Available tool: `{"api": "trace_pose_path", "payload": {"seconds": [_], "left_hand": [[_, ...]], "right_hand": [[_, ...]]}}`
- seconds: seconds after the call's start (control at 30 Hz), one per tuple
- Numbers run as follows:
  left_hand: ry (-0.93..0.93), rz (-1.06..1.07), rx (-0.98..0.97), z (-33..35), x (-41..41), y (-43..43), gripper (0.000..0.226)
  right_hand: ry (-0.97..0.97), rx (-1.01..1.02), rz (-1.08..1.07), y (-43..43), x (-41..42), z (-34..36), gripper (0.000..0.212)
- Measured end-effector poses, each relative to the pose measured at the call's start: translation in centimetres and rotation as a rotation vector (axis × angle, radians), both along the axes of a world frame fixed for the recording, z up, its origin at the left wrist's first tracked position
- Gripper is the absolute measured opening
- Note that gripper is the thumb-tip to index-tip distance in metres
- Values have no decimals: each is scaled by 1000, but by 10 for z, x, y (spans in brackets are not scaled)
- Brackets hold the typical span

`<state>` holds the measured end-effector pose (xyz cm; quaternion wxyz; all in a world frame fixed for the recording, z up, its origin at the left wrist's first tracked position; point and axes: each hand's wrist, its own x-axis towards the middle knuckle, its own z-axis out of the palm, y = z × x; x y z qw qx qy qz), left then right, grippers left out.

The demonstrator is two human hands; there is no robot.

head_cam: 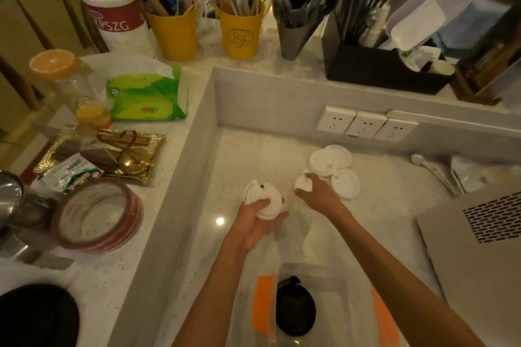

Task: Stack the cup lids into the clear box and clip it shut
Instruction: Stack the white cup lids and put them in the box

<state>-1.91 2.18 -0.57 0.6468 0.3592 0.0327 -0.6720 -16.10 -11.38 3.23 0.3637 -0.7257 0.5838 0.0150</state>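
Observation:
My left hand (pixel 258 224) grips a small stack of white cup lids (pixel 262 198) above the lower counter. My right hand (pixel 318 194) pinches a single white lid (pixel 303 182), tilted on edge, just left of a loose pile of white lids (pixel 331 162) lying by the back wall. The clear box (pixel 332 298) with orange clips (pixel 263 304) stands near the front edge under my forearms. It is open and holds a black lid (pixel 294 307).
Wall sockets (pixel 366 124) sit behind the lid pile. White spoons (pixel 437 172) lie to the right, and a grey vented machine (pixel 485 239) fills the right side. The raised ledge on the left carries a tape roll (pixel 98 217), a tissue pack (pixel 146 96) and yellow utensil cups (pixel 239 28).

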Motion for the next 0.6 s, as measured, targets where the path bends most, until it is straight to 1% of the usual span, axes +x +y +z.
{"api": "trace_pose_path", "payload": {"seconds": [0.03,0.1,0.2,0.27,0.33,0.4,0.47,0.53,0.6], "left_hand": [[32,18,0,-5,2,0,61],[73,41,-6,-13,8,3,66],[112,51,-2,-19,22,6,76],[107,51,8,-22,31,6,73],[96,77,5,-26,35,5,66],[62,105,17,-24,34,4,54],[-24,132,51,-17,27,1,50],[-145,155,72,-6,19,-1,56],[-249,132,66,4,8,-3,67]], "right_hand": [[111,-53,-9,-11,1,-8,75],[247,-67,8,-25,2,-23,85],[282,-75,50,-31,6,-44,87],[280,-101,42,-31,10,-51,87],[298,-90,87,-28,13,-50,86],[258,-86,116,-23,12,-45,73],[123,-82,36,-14,10,-38,56],[-14,-123,-66,3,10,-26,45],[-103,-235,-104,24,13,-10,38]]}}
